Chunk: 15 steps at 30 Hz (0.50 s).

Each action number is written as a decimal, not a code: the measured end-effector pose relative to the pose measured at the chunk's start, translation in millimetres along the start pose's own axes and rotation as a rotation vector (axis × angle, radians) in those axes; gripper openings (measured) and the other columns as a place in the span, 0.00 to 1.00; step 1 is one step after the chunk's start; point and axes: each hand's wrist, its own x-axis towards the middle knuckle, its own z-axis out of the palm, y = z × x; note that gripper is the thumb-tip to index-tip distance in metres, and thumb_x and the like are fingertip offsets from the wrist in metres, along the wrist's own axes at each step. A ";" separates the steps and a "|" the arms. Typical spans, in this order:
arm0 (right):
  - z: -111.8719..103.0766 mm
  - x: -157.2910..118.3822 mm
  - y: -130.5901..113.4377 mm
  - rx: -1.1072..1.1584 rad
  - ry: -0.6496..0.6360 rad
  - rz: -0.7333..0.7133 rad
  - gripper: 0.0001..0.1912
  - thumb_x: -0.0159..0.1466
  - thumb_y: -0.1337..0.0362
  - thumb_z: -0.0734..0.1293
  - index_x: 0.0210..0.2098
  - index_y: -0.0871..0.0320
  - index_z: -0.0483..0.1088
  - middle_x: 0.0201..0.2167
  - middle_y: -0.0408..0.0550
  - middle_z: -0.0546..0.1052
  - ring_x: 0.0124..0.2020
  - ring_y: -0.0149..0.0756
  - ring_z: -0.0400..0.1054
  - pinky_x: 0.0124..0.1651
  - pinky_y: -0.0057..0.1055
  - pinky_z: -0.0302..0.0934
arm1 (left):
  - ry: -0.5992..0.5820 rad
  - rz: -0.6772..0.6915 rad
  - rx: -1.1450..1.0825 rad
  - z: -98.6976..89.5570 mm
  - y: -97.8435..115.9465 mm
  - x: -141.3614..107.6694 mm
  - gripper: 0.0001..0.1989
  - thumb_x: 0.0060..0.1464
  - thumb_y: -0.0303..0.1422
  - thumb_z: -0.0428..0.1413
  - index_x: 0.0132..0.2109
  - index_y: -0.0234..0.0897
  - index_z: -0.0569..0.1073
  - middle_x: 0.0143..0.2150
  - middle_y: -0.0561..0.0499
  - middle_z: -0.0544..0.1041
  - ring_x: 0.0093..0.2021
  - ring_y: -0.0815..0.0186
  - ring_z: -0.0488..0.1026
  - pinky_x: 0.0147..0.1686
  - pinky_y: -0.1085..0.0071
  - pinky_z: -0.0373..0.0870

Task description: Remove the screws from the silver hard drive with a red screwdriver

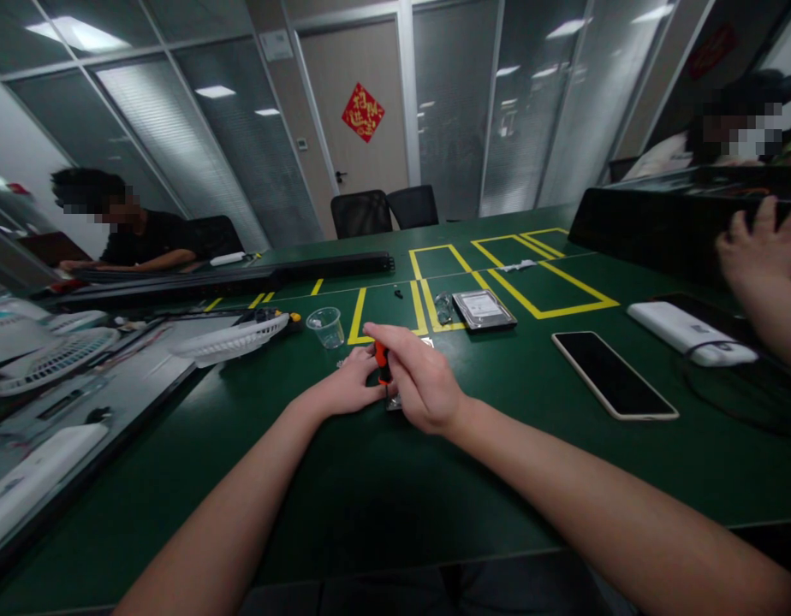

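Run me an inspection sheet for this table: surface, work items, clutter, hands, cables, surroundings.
Surface: green table, marked with yellow outlines.
Work items: orange-and-black screwdriver over a small silvery part, mostly hidden; hard drive lying beyond.
Clutter: clear cup, phone and white device lie around.
Hands: right hand grips the screwdriver; left hand is beside the silvery part, its exact grip unclear.
Cables: black cable by the white device.
Surroundings: a seated person at left, another person's hand at right; chairs and closed door beyond.
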 end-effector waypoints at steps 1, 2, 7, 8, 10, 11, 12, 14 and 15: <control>0.4 0.0 0.3 -0.005 0.000 -0.005 0.25 0.80 0.70 0.56 0.73 0.54 0.65 0.62 0.59 0.80 0.64 0.42 0.77 0.66 0.45 0.77 | 0.007 -0.006 0.000 0.1 0.1 -0.1 0.27 0.63 0.47 0.62 0.62 0.36 0.76 0.66 0.34 0.74 0.66 0.40 0.72 0.70 0.39 0.70; 0.8 0.1 0.5 -0.010 0.003 -0.010 0.25 0.80 0.70 0.56 0.73 0.54 0.65 0.61 0.59 0.80 0.63 0.42 0.77 0.65 0.45 0.77 | 0.014 -0.006 0.001 0.1 0.3 -0.2 0.27 0.63 0.47 0.63 0.62 0.36 0.76 0.66 0.34 0.74 0.66 0.40 0.72 0.70 0.39 0.70; 2.4 2.0 0.3 -0.037 0.015 -0.027 0.24 0.79 0.71 0.58 0.71 0.55 0.66 0.58 0.58 0.80 0.58 0.42 0.77 0.61 0.44 0.78 | 0.005 0.037 0.013 -1.0 2.1 -2.0 0.25 0.66 0.43 0.60 0.66 0.38 0.75 0.70 0.37 0.72 0.71 0.43 0.69 0.74 0.41 0.67; 2.6 2.4 -0.1 -0.039 0.018 -0.028 0.23 0.79 0.70 0.58 0.70 0.55 0.66 0.57 0.58 0.80 0.58 0.42 0.77 0.61 0.44 0.78 | 0.006 0.040 0.024 -1.2 2.6 -2.3 0.26 0.67 0.43 0.59 0.67 0.38 0.74 0.72 0.36 0.71 0.72 0.43 0.68 0.75 0.40 0.65; 2.8 2.9 -0.9 -0.042 0.027 -0.025 0.22 0.78 0.70 0.59 0.69 0.56 0.66 0.57 0.58 0.80 0.58 0.43 0.77 0.61 0.44 0.78 | 0.016 0.040 0.049 -1.2 3.4 -2.6 0.28 0.67 0.41 0.58 0.70 0.36 0.72 0.74 0.36 0.68 0.73 0.43 0.66 0.76 0.40 0.63; 2.9 2.9 -1.4 -0.043 0.032 -0.020 0.21 0.78 0.70 0.60 0.68 0.56 0.67 0.56 0.58 0.80 0.58 0.43 0.77 0.60 0.44 0.78 | 0.020 0.039 0.060 -0.9 3.7 -2.6 0.29 0.67 0.41 0.57 0.71 0.36 0.71 0.75 0.36 0.67 0.74 0.43 0.66 0.77 0.41 0.62; 3.0 2.8 -1.9 -0.044 0.035 -0.016 0.20 0.78 0.69 0.60 0.68 0.56 0.67 0.56 0.58 0.80 0.57 0.43 0.78 0.60 0.44 0.78 | 0.022 0.037 0.066 -0.6 3.9 -2.4 0.28 0.68 0.40 0.57 0.71 0.37 0.71 0.75 0.37 0.67 0.74 0.43 0.66 0.77 0.42 0.62; 3.5 2.4 -2.6 -0.046 0.041 -0.014 0.19 0.78 0.68 0.61 0.66 0.57 0.67 0.56 0.59 0.81 0.57 0.43 0.78 0.59 0.43 0.78 | 0.012 0.039 0.068 0.2 4.1 -1.8 0.24 0.69 0.40 0.57 0.68 0.38 0.74 0.74 0.40 0.69 0.73 0.45 0.68 0.76 0.47 0.65; 3.7 2.2 -2.9 -0.047 0.042 -0.017 0.18 0.78 0.68 0.62 0.66 0.58 0.67 0.56 0.59 0.81 0.56 0.43 0.78 0.59 0.43 0.78 | 0.016 0.035 0.066 0.7 4.0 -1.4 0.22 0.69 0.40 0.57 0.66 0.39 0.75 0.72 0.41 0.71 0.72 0.46 0.69 0.75 0.50 0.66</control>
